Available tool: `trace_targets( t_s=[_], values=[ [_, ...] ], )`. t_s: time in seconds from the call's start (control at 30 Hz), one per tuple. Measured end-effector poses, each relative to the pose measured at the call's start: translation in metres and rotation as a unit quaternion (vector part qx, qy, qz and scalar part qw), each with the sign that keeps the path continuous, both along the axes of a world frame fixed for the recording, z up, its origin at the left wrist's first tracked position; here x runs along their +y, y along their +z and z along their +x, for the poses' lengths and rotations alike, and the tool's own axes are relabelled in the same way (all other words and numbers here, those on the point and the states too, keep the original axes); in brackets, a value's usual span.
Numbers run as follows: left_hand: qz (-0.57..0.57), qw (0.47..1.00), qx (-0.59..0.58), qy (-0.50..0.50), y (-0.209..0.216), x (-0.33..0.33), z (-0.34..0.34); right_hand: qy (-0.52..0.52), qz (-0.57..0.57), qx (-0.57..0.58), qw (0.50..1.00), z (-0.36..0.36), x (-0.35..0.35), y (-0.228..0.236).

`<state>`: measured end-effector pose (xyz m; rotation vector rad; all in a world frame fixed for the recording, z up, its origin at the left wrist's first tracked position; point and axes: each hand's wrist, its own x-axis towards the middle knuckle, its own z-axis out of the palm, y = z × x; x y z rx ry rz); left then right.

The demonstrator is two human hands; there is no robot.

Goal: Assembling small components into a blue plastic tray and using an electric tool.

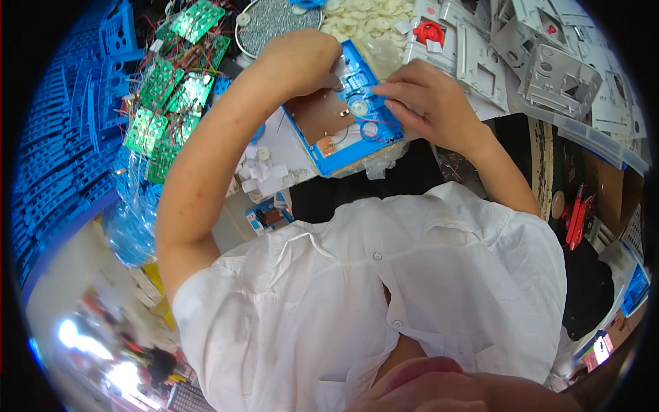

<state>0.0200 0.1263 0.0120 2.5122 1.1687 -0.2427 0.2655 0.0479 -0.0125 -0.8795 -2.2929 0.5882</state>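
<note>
A blue plastic casing (336, 163) lies open and slanted in front of me. Inside it are a brown board (319, 115), a white round part (359, 108), thin wires and a small copper-coloured piece (325, 145). My left hand (302, 63) bends over the casing's upper left side, its fingers curled down into it and mostly hidden by the hand. At the casing's right edge, my right hand (429, 103) has thumb and index finger drawn close together near the wires. Whatever either hand grips is too small or too hidden to name.
Green circuit boards with wires (194, 93) are heaped at the left, beside stacked blue casings (68, 151). A round container of small metal parts (278, 27) and pale discs (367, 17) lie beyond my hands. Grey-white housings (559, 79) fill a bin at the right.
</note>
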Motion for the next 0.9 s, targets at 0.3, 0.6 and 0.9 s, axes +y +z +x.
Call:
trace_targets(
  t_s=[0.3, 0.6, 0.9],
  values=[
    [-0.058, 0.995, 0.07, -0.043, -0.011, 0.034, 0.003, -0.045, 0.063, 0.06, 0.995, 0.018, -0.004, -0.017],
    [-0.145, 0.986, 0.007, -0.079, 0.004, 0.024, 0.011, -0.15, 0.095, 0.05, 0.983, 0.043, -0.056, 0.008],
    [-0.084, 0.98, 0.039, -0.175, -0.001, 0.034, 0.009, -0.169, 0.085, 0.022, 0.982, 0.05, -0.07, 0.009]
  ],
)
